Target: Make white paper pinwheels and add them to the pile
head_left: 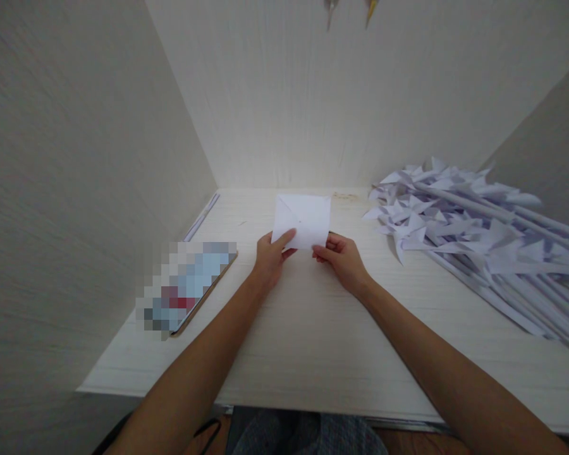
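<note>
A square of white paper (303, 215) with diagonal lines running in from its corners and a small dark dot near its middle is held up over the middle of the desk. My left hand (271, 256) grips its lower left edge, thumb on the front and fingers behind. At the lower right corner, my right hand (340, 258) pinches the paper between thumb and fingers. The fingers behind the paper are partly hidden.
Many white paper pinwheels (412, 221) on paper sticks lie heaped at the desk's right. A pixelated flat device (203, 284) rests at the left, near thin white strips (201, 218). Walls enclose the white desk (313, 354). Two pointed items (370, 12) show at the top.
</note>
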Action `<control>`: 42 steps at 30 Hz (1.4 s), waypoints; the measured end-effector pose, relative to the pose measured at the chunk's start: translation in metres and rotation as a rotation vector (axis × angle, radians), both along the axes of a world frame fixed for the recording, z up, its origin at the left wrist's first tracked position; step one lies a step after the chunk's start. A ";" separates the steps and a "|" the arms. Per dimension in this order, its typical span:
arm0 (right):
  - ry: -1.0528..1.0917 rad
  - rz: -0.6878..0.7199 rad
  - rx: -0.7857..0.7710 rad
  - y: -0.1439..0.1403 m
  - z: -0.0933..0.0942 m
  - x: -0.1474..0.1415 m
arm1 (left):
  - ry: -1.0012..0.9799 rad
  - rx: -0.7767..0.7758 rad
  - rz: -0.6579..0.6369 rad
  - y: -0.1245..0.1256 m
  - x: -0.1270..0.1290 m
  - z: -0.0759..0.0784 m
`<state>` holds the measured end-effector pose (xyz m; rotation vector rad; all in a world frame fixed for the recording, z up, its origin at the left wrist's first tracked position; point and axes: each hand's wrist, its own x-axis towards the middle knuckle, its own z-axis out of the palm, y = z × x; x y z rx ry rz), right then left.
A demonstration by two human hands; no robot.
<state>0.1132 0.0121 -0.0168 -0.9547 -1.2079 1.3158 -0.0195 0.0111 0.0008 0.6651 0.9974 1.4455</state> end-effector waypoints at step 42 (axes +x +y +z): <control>-0.214 -0.033 0.132 -0.006 0.001 -0.008 | -0.088 0.051 -0.137 -0.005 0.014 -0.007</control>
